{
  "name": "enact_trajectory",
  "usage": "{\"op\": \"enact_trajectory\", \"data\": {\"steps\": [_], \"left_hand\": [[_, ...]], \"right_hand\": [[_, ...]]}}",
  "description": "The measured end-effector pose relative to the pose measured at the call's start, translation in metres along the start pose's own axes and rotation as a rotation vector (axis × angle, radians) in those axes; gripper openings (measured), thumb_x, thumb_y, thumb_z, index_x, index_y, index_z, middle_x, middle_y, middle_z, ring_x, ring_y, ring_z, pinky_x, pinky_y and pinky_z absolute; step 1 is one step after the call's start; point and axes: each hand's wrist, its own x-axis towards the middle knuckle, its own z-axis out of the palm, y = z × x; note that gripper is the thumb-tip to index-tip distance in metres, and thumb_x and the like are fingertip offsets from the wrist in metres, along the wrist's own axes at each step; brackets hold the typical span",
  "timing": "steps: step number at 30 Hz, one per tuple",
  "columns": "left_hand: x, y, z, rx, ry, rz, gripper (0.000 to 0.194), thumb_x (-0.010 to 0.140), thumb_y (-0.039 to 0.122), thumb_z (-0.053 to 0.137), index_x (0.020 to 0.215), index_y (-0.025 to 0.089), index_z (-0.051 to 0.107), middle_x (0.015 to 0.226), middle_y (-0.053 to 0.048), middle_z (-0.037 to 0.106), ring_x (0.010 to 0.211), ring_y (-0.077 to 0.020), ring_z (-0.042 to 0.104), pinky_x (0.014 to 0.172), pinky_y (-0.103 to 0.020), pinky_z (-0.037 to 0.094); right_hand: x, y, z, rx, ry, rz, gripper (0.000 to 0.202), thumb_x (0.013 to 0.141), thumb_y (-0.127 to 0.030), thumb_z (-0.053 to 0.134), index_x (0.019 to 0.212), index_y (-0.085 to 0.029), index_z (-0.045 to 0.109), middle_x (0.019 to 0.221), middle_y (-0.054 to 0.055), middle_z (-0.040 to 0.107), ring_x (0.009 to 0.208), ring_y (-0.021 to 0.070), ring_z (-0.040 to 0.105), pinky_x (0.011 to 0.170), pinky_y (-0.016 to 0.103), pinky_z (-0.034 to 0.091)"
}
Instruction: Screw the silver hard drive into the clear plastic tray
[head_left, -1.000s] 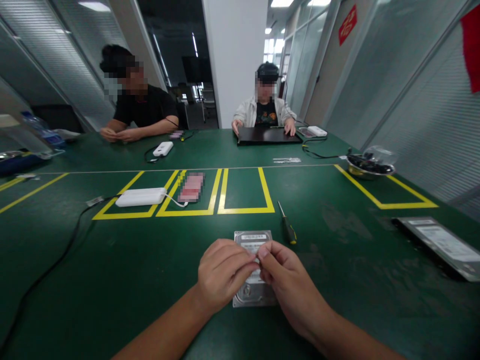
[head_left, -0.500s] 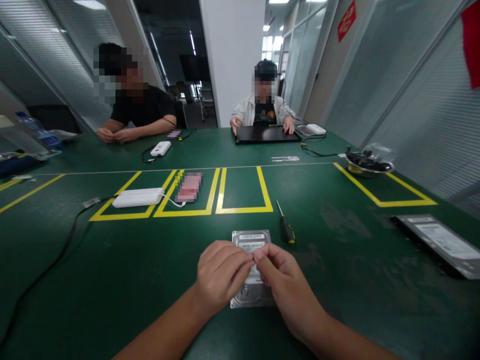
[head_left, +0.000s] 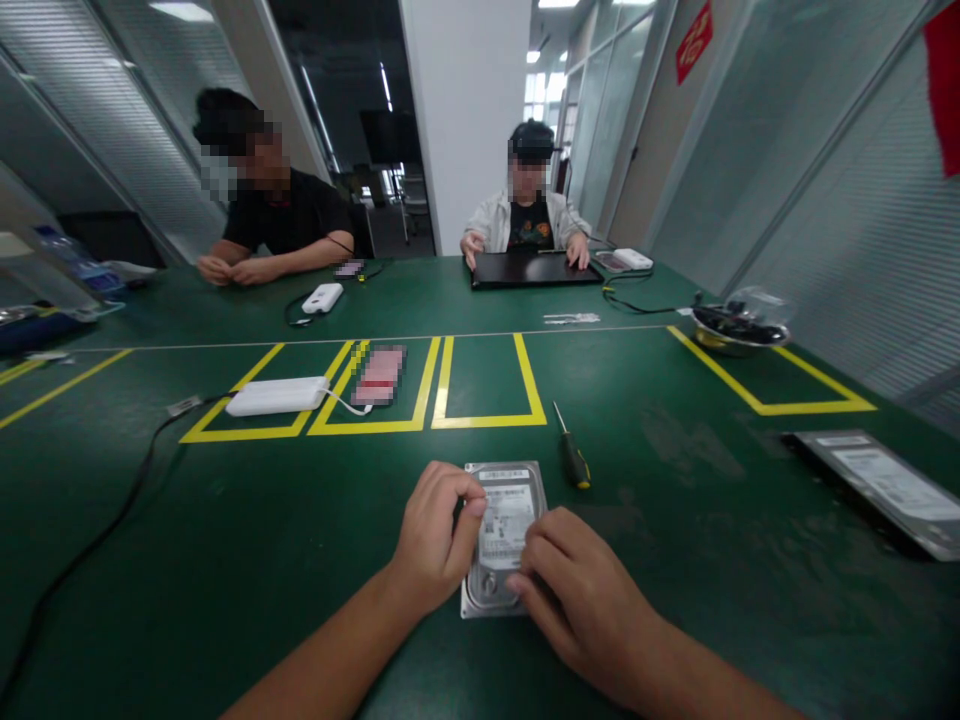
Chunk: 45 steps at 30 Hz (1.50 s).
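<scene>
A silver hard drive [head_left: 504,530] with a white label lies flat on the green table [head_left: 337,520] in front of me. Over its left edge is my left hand [head_left: 442,535], thumb and forefinger brought close together; anything between them is too small to make out. My right hand [head_left: 574,570] rests at the drive's right side, fingers curled and thumb near its lower part, and whether it holds something cannot be seen. Beyond the drive, slightly right, lies a screwdriver [head_left: 574,460] with a dark and yellow handle.
Another drive [head_left: 889,485] lies at the right, below a metal bowl [head_left: 739,335] of dark items. A white power bank [head_left: 277,396] and a phone [head_left: 379,376] lie at the left. Two people sit across the table, one holding a black panel [head_left: 536,270].
My hands, fingertips together over the drive before, have parted. The left moved slightly left and up, the right down and toward me, uncovering the label.
</scene>
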Motion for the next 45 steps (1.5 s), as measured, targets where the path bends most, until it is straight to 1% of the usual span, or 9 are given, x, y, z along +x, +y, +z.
{"op": "enact_trajectory", "data": {"steps": [2, 5, 10, 14, 19, 24, 31, 39, 45], "left_hand": [[0.002, 0.0, 0.0, -0.015, 0.0, -0.052, 0.007, 0.092, 0.015, 0.049, 0.089, 0.019, 0.054, 0.083, -0.004, 0.058, 0.08, -0.0185, 0.055, 0.072, -0.031, 0.044], [0.004, -0.001, 0.0, -0.038, 0.008, -0.151, 0.009, 0.092, 0.018, 0.051, 0.084, 0.019, 0.056, 0.079, -0.002, 0.059, 0.075, -0.0171, 0.056, 0.069, -0.029, 0.044], [0.004, -0.011, 0.002, -0.101, 0.051, -0.321, 0.013, 0.093, 0.024, 0.051, 0.083, 0.018, 0.057, 0.075, -0.001, 0.057, 0.07, -0.0161, 0.056, 0.067, -0.027, 0.044], [0.003, -0.021, 0.005, -0.136, 0.093, -0.4, 0.013, 0.096, 0.026, 0.049, 0.09, 0.018, 0.057, 0.08, -0.002, 0.058, 0.073, -0.0158, 0.056, 0.068, -0.027, 0.045], [0.004, -0.027, 0.006, -0.119, 0.103, -0.442, 0.015, 0.097, 0.029, 0.048, 0.091, 0.018, 0.057, 0.08, -0.001, 0.057, 0.072, -0.0157, 0.055, 0.068, -0.026, 0.045], [0.007, -0.031, 0.006, -0.093, 0.077, -0.476, 0.016, 0.096, 0.03, 0.049, 0.089, 0.018, 0.058, 0.08, -0.002, 0.06, 0.074, -0.0167, 0.057, 0.068, -0.026, 0.045], [0.01, -0.035, 0.008, -0.122, 0.064, -0.494, 0.013, 0.094, 0.029, 0.051, 0.089, 0.018, 0.058, 0.079, -0.001, 0.06, 0.073, -0.0163, 0.057, 0.067, -0.026, 0.046], [0.011, -0.036, 0.008, -0.16, 0.018, -0.531, 0.017, 0.094, 0.032, 0.052, 0.089, 0.018, 0.059, 0.08, -0.001, 0.061, 0.072, -0.016, 0.057, 0.065, -0.026, 0.044], [0.011, -0.037, 0.007, -0.14, -0.008, -0.519, 0.015, 0.094, 0.03, 0.053, 0.089, 0.018, 0.06, 0.081, -0.002, 0.061, 0.074, -0.0164, 0.058, 0.065, -0.026, 0.043]], "right_hand": [[-0.005, 0.004, -0.002, -0.103, -0.02, -0.084, 0.012, 0.094, -0.022, 0.052, 0.098, -0.016, 0.061, 0.105, 0.01, 0.06, 0.099, 0.0241, 0.052, 0.089, 0.04, 0.044], [-0.009, 0.006, -0.004, -0.171, -0.062, -0.1, 0.031, 0.091, -0.031, 0.059, 0.118, -0.016, 0.06, 0.123, 0.013, 0.057, 0.118, 0.03, 0.047, 0.103, 0.048, 0.04], [-0.013, 0.007, -0.005, -0.232, -0.153, -0.025, 0.047, 0.087, -0.039, 0.062, 0.129, -0.019, 0.058, 0.139, 0.013, 0.05, 0.132, 0.0352, 0.039, 0.11, 0.057, 0.035], [-0.017, 0.009, -0.003, -0.253, -0.211, -0.017, 0.057, 0.086, -0.037, 0.063, 0.138, -0.018, 0.052, 0.15, 0.012, 0.04, 0.141, 0.0346, 0.028, 0.113, 0.053, 0.035], [-0.018, 0.012, -0.001, -0.254, -0.211, -0.041, 0.056, 0.086, -0.031, 0.064, 0.139, -0.02, 0.052, 0.15, 0.01, 0.041, 0.142, 0.0329, 0.03, 0.114, 0.051, 0.037], [-0.017, 0.014, -0.001, -0.24, -0.193, -0.061, 0.056, 0.085, -0.03, 0.066, 0.139, -0.02, 0.053, 0.149, 0.01, 0.043, 0.141, 0.0328, 0.033, 0.114, 0.051, 0.038], [-0.016, 0.014, -0.001, -0.23, -0.203, -0.058, 0.054, 0.087, -0.033, 0.064, 0.138, -0.02, 0.054, 0.149, 0.009, 0.044, 0.141, 0.0324, 0.033, 0.114, 0.05, 0.038], [-0.015, 0.014, -0.003, -0.25, -0.209, -0.051, 0.053, 0.089, -0.037, 0.061, 0.138, -0.021, 0.054, 0.148, 0.008, 0.044, 0.14, 0.0316, 0.034, 0.113, 0.051, 0.038], [-0.015, 0.016, 0.0, -0.254, -0.198, -0.051, 0.054, 0.088, -0.04, 0.062, 0.138, -0.022, 0.054, 0.149, 0.008, 0.044, 0.14, 0.0314, 0.034, 0.114, 0.05, 0.038]]}}
